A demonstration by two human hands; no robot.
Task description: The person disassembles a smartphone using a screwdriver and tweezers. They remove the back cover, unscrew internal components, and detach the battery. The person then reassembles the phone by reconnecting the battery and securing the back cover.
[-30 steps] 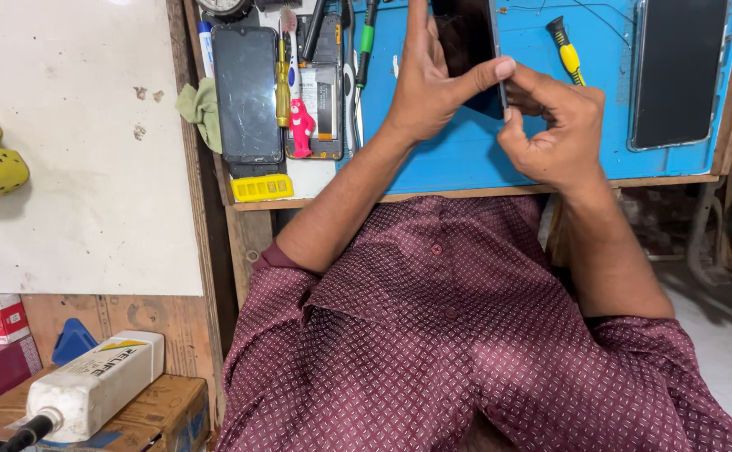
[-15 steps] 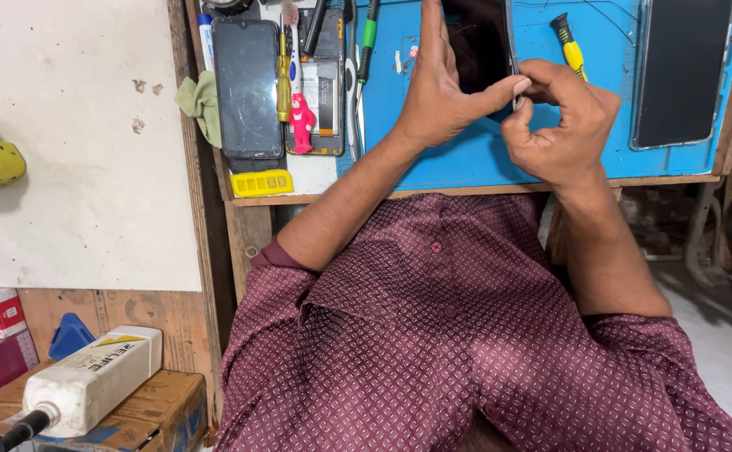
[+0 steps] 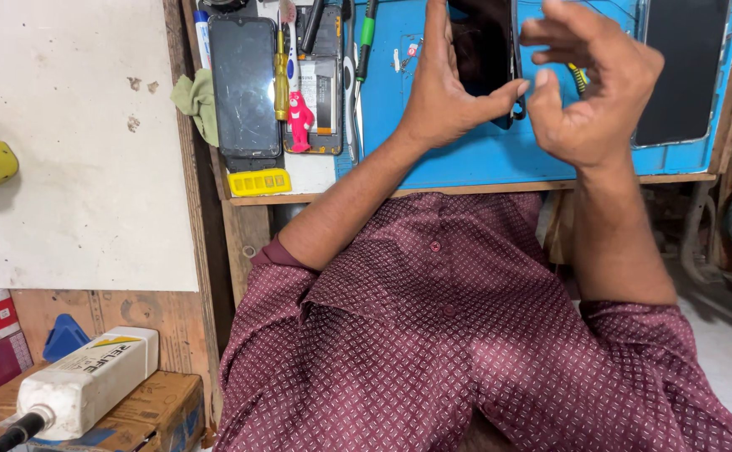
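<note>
one dark phone is held upright over the blue mat, clamped by the left hand, thumb pressed at its lower right corner. the right hand is seen just beside the phone's right edge, fingers curled and spread apart, nothing gripped; contact with the phone cannot be told. two more dark phones are counted: one at left on the bench, one at the mat's right edge. one opened phone back, one yellow screwdriver, one red figure, one green-handled tool are crowded left of the mat. bare mat is left below the hands, up to the wooden front edge.
</note>
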